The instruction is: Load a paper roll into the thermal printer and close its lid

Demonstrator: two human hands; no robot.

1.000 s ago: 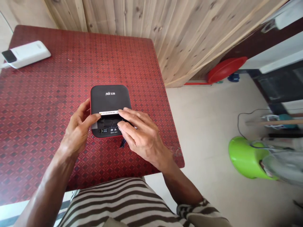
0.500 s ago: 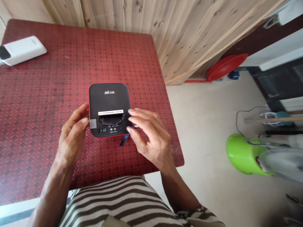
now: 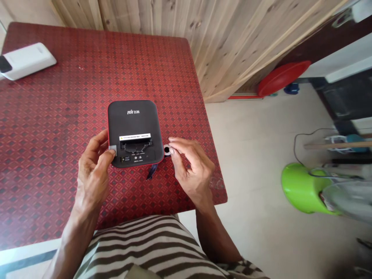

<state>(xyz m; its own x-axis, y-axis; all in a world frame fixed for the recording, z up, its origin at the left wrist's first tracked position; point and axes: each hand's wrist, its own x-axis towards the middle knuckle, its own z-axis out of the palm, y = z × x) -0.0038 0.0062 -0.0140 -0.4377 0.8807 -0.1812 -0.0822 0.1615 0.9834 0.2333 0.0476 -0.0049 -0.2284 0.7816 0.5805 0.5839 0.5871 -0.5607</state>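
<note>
A black receipt printer [image 3: 134, 126] with a red rim lies on the red patterned table. My left hand [image 3: 94, 164] holds its left edge, thumb on the grey patch [image 3: 112, 150] at the near-left corner and fingers around the side. To the right of the printer, my right hand [image 3: 193, 164] pinches a small white ring with a dark centre [image 3: 166, 150] between thumb and forefinger. What this ring belongs to I cannot tell. A dark strip [image 3: 151, 171] sticks out below the printer's near edge.
The red table [image 3: 139, 66] ends to the right of my right hand, with tiled floor beyond. A white power bank-like device [image 3: 29, 60] lies at the far left. Wooden panelling [image 3: 162, 17] stands behind the table. A green bucket [image 3: 302, 190] and a red basin [image 3: 283, 77] are at the right.
My right hand has gone from the printer's right edge a little to the right, its fingers closing on the white ring. My left thumb has come onto the grey patch.
</note>
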